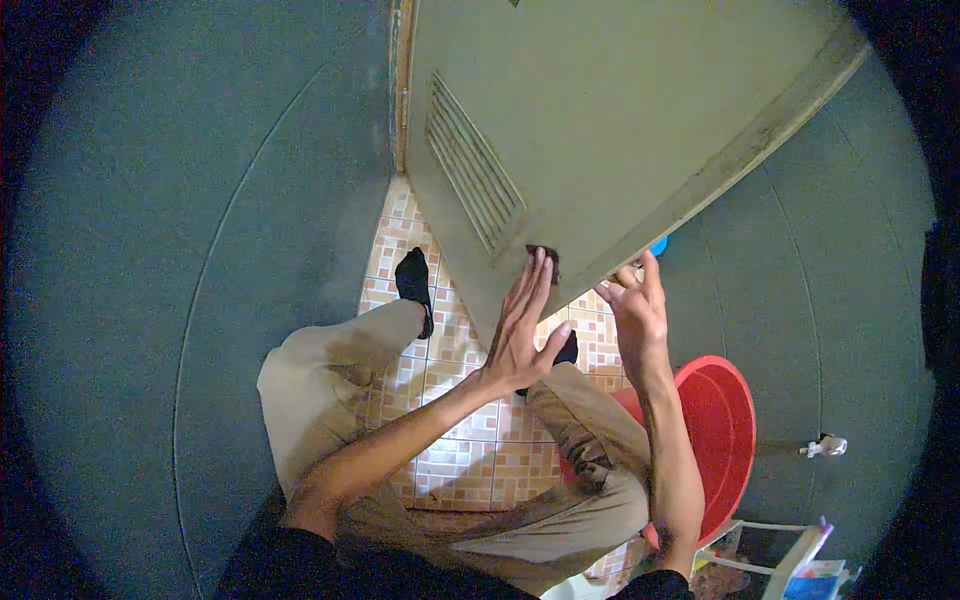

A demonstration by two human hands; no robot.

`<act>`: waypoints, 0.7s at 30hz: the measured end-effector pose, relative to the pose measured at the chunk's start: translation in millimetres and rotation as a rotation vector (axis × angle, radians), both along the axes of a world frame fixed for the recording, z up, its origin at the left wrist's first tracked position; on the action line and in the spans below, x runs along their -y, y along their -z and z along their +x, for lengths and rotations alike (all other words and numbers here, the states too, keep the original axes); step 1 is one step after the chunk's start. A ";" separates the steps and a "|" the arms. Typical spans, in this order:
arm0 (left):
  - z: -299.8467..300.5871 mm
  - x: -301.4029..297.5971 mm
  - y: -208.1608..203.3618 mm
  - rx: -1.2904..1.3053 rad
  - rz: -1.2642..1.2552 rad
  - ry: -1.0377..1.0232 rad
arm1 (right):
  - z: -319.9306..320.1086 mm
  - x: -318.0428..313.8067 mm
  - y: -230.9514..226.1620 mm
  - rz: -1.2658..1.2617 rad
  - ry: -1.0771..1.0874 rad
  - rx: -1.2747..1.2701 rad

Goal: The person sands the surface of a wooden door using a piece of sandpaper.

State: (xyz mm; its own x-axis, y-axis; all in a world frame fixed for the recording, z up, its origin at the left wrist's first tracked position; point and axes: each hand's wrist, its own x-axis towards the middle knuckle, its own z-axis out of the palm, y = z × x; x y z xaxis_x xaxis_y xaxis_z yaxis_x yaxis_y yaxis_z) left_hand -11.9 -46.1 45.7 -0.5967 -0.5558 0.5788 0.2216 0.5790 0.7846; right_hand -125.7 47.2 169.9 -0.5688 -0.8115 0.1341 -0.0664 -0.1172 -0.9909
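Observation:
A pale greenish door (620, 120) with a slatted vent (475, 165) stands ajar before me. My left hand (518, 335) reaches to its lower part, fingers stretched out and thumb spread. Its fingertips touch a dark brown patch (553, 268) on the door face; whether this is a hole or a piece of something, I cannot tell. Beside the door's free edge is my right hand (640, 312), palm partly turned up, with its fingers apart and partly bent. Some of its fingertips meet the edge, and nothing shows in its grasp.
Right of my knee stands a red plastic tub (715, 440). A white rack (790, 560) is at the lower right, below a wall tap (825, 446). Something blue (659, 245) shows behind the door edge. Dark grey-green walls (270, 250) flank the patterned tile floor (455, 410).

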 end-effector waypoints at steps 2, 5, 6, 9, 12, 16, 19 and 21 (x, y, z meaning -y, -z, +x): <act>-1.0 2.3 2.5 -0.004 -0.008 0.005 | 0.6 0.4 1.7 -0.017 0.028 0.008; -4.6 3.5 9.0 -0.009 -0.006 0.010 | 0.6 -1.0 3.4 -0.002 0.069 0.034; -5.3 3.9 11.9 -0.005 0.000 0.007 | -1.9 -1.4 4.3 -0.001 0.068 0.035; -9.1 3.9 21.5 -0.007 0.138 -0.020 | -7.4 -1.5 4.4 0.031 -0.025 -0.016; -7.3 7.5 27.0 0.010 0.154 -0.049 | -1.5 -0.5 4.7 0.000 0.033 0.063; -9.4 1.2 22.9 0.008 0.180 -0.054 | -10.6 -1.3 11.5 -0.020 -0.009 0.058; -7.4 -1.8 12.0 -0.025 0.144 -0.052 | -12.9 -1.4 12.3 -0.014 -0.058 0.037; -4.3 -2.4 4.6 -0.036 0.063 -0.047 | -8.2 -0.3 10.7 -0.019 -0.069 0.041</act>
